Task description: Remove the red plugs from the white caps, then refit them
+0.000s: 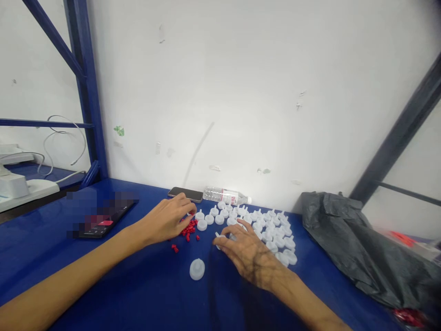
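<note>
Wall: While its foot meets the table, the white wall [241,92] rises behind the cap cluster [259,226].
Tabletop: blue tabletop [138,294], beneath the cap cluster and reaching past it on both sides.
Bag: crumpled dark plastic bag [339,239], right of the cap cluster.
Caps: many white stemmed pieces crowded together, mostly standing stem up.
Right hand: right hand [248,253] at the cap cluster's front edge, thumb and fingers closed on a held cap [219,236], partly hidden.
Left hand: left hand [168,218] left of the cap cluster, fingers bent over red pieces [189,230]; whether they grip one, I cannot tell.
Bottle: clear bottle [225,196] on its side, just behind the cap cluster.
Phone: dark phone [186,194], lying flat, behind and left of the cap cluster.
Lone cap: single white cap [197,269], in front and left of the cap cluster.
Red bits: small, loosely heaped beside the cap cluster's left end.
</note>
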### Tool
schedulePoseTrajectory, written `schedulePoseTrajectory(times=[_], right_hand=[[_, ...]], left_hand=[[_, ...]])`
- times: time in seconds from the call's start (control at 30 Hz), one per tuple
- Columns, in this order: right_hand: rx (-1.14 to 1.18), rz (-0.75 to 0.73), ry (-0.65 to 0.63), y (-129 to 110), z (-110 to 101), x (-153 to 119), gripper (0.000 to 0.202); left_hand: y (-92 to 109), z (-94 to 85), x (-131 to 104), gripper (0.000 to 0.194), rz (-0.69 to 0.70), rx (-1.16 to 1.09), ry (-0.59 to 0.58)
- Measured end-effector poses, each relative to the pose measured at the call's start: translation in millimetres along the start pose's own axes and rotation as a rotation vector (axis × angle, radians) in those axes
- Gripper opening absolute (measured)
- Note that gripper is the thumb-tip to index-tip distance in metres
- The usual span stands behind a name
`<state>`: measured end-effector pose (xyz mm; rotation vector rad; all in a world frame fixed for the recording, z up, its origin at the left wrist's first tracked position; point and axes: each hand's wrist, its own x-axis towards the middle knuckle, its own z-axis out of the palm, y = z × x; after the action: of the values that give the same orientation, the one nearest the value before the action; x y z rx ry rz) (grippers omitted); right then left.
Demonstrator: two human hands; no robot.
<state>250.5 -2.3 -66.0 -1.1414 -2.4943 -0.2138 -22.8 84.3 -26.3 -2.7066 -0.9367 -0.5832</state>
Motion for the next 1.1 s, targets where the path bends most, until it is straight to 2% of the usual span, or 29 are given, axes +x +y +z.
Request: schedulePoseTrajectory(times=[0.17, 0.3, 0.4, 0.6, 0.7, 0.87, 1.1], right_hand=[[-0.014, -0.021, 0.006, -5, -3, 1, 0.028], [-0.013, -0.053, -0.01, -7, -4, 1, 0.032], [-0.004, -0.073, -0.022, -7, -3, 1, 0.032], [0.003, -0.091, -0.024, -8, 1, 1, 0.033], [0.076, -0.074, 0.025, -10, 0, 0, 0.03], [0.213, 0.038, 0.153, -12, -4, -2, 0.026], [0.308, 0.0, 0.198, -11, -2, -3, 0.03]], left_hand=[[16, 18.3, -3, 0.022, 0.181, -0.175, 0.119], [27, 25.2, -6, 0.025, 0.284, -0.226, 0.095], [33, 22.1, -8, 0.024, 0.286, -0.214, 0.053], [37, 23.0, -7, 0.024, 0.288, -0.192, 0.056], [35, 26.1, -7, 0.023, 0.28, -0.21, 0.054], [34, 27.3, -7, 0.027, 0.241, -0.178, 0.073], [37, 28.7, -7, 0.024, 0.221, -0.154, 0.074]])
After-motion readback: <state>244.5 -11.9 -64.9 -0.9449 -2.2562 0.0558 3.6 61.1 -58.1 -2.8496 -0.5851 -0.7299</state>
